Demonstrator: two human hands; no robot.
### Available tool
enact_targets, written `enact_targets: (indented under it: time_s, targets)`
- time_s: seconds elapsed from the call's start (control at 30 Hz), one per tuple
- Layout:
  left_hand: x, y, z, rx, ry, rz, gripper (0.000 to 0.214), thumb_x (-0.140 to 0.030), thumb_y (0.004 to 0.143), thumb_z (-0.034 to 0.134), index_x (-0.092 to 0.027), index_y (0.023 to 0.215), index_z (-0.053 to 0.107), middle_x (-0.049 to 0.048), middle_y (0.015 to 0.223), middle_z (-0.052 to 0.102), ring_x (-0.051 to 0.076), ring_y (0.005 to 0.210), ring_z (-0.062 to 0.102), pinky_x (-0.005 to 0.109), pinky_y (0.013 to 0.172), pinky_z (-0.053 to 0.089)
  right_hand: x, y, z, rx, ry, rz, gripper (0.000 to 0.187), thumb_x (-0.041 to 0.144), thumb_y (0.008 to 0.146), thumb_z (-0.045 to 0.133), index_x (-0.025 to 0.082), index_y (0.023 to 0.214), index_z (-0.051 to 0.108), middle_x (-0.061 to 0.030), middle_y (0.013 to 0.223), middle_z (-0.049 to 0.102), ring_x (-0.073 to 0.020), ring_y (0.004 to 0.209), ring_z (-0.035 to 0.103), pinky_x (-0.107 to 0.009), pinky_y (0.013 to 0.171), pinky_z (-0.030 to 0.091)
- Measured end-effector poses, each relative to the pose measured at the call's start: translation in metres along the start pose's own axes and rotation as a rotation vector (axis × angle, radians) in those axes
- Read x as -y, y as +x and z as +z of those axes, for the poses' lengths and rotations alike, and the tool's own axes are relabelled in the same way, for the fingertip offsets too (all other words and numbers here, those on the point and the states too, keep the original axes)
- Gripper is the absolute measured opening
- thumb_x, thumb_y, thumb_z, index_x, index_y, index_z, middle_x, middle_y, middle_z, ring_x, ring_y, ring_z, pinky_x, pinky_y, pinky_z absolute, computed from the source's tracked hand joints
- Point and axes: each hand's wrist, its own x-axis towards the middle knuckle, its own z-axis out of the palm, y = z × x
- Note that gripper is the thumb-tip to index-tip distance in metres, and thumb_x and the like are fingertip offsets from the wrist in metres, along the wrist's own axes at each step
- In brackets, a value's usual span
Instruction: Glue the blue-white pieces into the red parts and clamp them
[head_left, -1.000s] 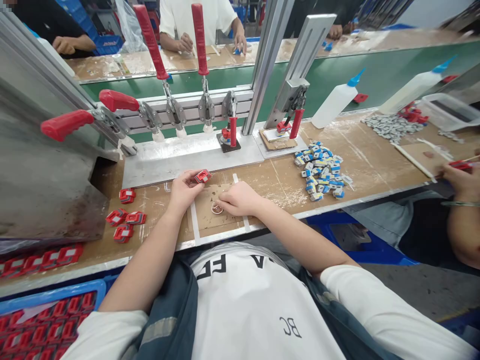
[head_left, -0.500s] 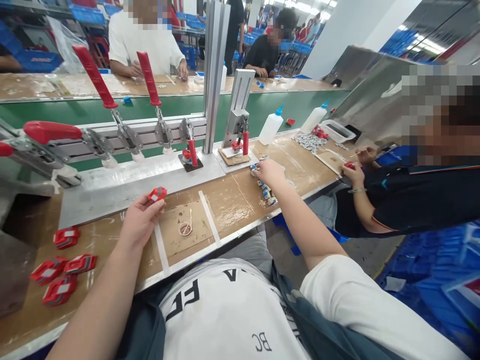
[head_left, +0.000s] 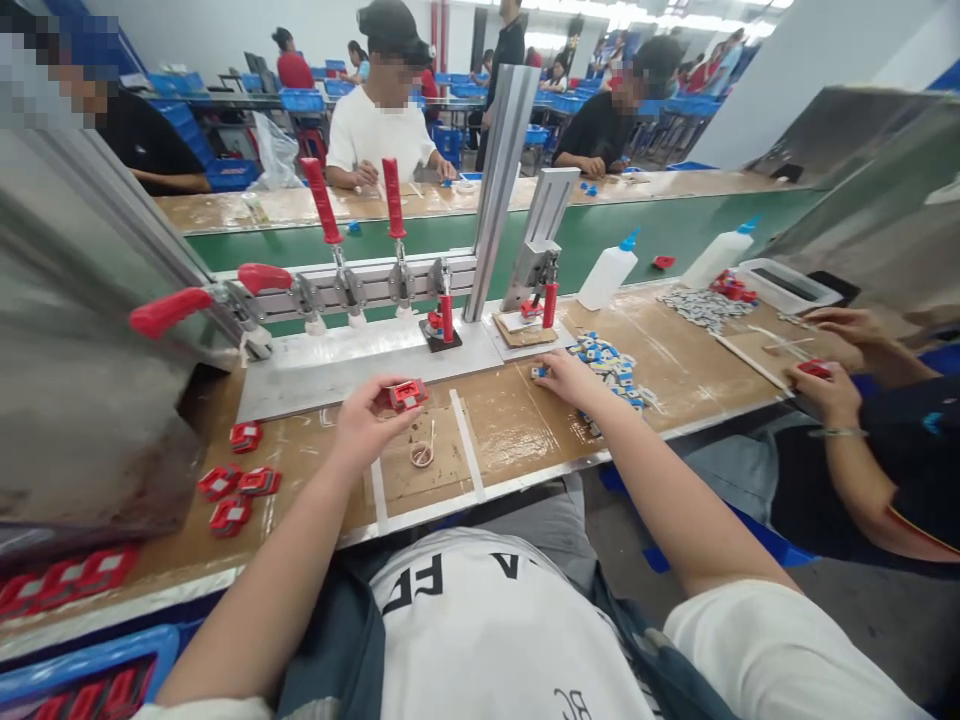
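Red part (head_left: pixel 407 394) pinched in the left hand (head_left: pixel 365 422) over the bench (head_left: pixel 517 425); right hand (head_left: pixel 568 376), fingers curled, touches a blue piece (head_left: pixel 538 372) by the pile (head_left: pixel 611 362), grip unclear.

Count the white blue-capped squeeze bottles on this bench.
2. One bottle is just right of the clamp fixture; the second bottle is farther right, beside the clear tray. More could be hidden.

Red grey-faced part (head_left: pixel 407 394) held level over the bench (head_left: pixel 517 420); small blue-and-white pieces (head_left: pixel 611 362) heaped loosely at right
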Motion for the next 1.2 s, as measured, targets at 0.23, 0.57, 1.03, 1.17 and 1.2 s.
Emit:
enact_targets:
  time_s: [0.23, 0.57, 1.03, 1.17, 1.2]
  targets:
    - [-0.012, -0.003, 0.006, 0.026, 0.056, 0.114, 0.032, -0.032, 0.081, 0.084, -0.021, 0.11, 0.076, 0.0075, 0.107, 0.072, 0.023, 0.1, 0.072, 0.037, 0.091, 0.062, 0.086, -0.016, -0.008, 0.012, 0.901, -0.002, 0.043, 0.043, 0.073, 0.092, 0.018, 0.106, 0.081, -0.0065, 0.095, 0.077, -0.0211, 0.084, 0.072, -0.038, 0.085, 0.06]
    - [-0.007, -0.005, 0.01, 0.02, 0.91, 0.607, 0.03, -0.018, 0.101, 0.058, -0.023, 0.128, 0.07, 0.0134, 0.12, 0.071, 0.025, 0.104, 0.072, 0.034, 0.085, 0.061, 0.202, -0.046, 0.026, 0.286, 1.584, 0.215, 0.054, 0.057, 0.059, 0.1, 0.016, 0.089, 0.081, -0.0041, 0.074, 0.078, -0.016, 0.069, 0.077, -0.028, 0.071, 0.067]
    - [0.0, 0.042, 0.01, 0.281, 0.835, 0.66, 0.036, -0.02, 0.107, 0.043, -0.021, 0.127, 0.072, 0.0164, 0.123, 0.07, 0.028, 0.12, 0.07, 0.042, 0.106, 0.058, 0.195, -0.013, 0.048, 0.293, 1.738, 0.354, 0.039, 0.046, 0.075, 0.096, 0.016, 0.085, 0.073, -0.0043, 0.081, 0.078, -0.0091, 0.063, 0.069, -0.017, 0.053, 0.058]
    - [0.01, 0.052, 0.024, 0.215, 0.523, 0.566, 0.044, -0.021, 0.098, 0.061, -0.02, 0.142, 0.064, 0.0186, 0.147, 0.059, 0.029, 0.142, 0.058, 0.049, 0.12, 0.05, 0.189, 0.005, 0.057, 0.175, 1.787, 0.342, 0.039, 0.042, 0.072, 0.098, 0.016, 0.088, 0.075, -0.0046, 0.09, 0.081, -0.0083, 0.068, 0.071, -0.015, 0.058, 0.058]
    - [0.013, 0.055, 0.029, 0.175, 0.396, 0.483, 0.046, -0.025, 0.097, 0.064, -0.019, 0.143, 0.063, 0.0189, 0.147, 0.059, 0.029, 0.141, 0.058, 0.049, 0.119, 0.052, 0.187, 0.009, 0.06, 0.147, 1.779, 0.332, 0.04, 0.042, 0.07, 0.099, 0.017, 0.089, 0.075, -0.0044, 0.091, 0.082, -0.0086, 0.068, 0.072, -0.015, 0.057, 0.058]
